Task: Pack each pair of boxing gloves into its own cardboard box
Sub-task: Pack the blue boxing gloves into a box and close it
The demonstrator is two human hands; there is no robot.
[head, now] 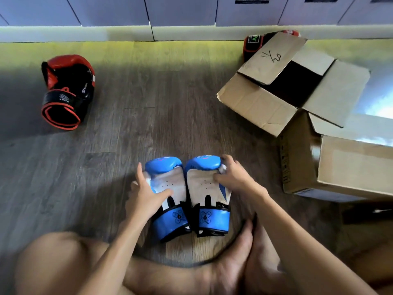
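Two blue and white boxing gloves lie side by side, palms up, on the wooden floor right in front of me. My left hand [146, 192] grips the outer edge of the left blue glove [170, 188], thumb across its white palm. My right hand [231, 175] grips the outer edge of the right blue glove [204, 188] near its thumb. A red and black glove [66, 90] lies alone at the far left. Another red and black glove [253, 43] shows partly behind an open cardboard box [255, 101] at the right. A second cardboard box [348, 162] stands nearer, at the right edge.
My crossed bare legs and feet [240, 256] fill the bottom of the view. A white skirting board [127, 33] and wall run along the far side. A dark flat object [365, 211] lies in front of the nearer box. Bare floor lies between the gloves and the wall.
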